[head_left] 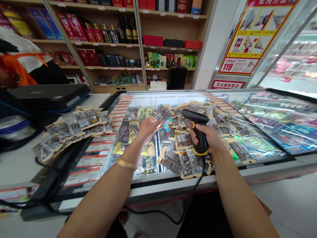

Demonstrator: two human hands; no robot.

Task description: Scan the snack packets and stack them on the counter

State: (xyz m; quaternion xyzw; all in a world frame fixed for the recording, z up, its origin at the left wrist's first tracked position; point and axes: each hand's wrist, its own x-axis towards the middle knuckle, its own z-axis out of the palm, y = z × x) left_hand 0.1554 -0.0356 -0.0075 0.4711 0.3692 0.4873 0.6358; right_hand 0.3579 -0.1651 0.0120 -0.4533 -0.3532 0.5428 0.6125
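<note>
Two hands (148, 128), one barcode scanner (201, 140), two heaps of packets (71, 128), one bangle (125, 164), one co-worker (31, 61)

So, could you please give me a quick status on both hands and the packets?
Left hand holding one packet; right hand gripping black scanner. More packets across glass-topped case, another pile to the left. Scanner cable droops over case's front.

1. Packet (162, 113) in the left hand (148, 129): print too small for me to read; lower end covered by fingers.
2. Scanner (194, 115): handle partly concealed by the right hand (210, 136).
3. Cable (170, 218): passes out of sight behind the left forearm (111, 188).
4. Label strips (95, 158): blurred, illegible.
5. Co-worker (26, 67): blurred, cut off at left.
6. Poster (257, 38): top cut off.
</note>
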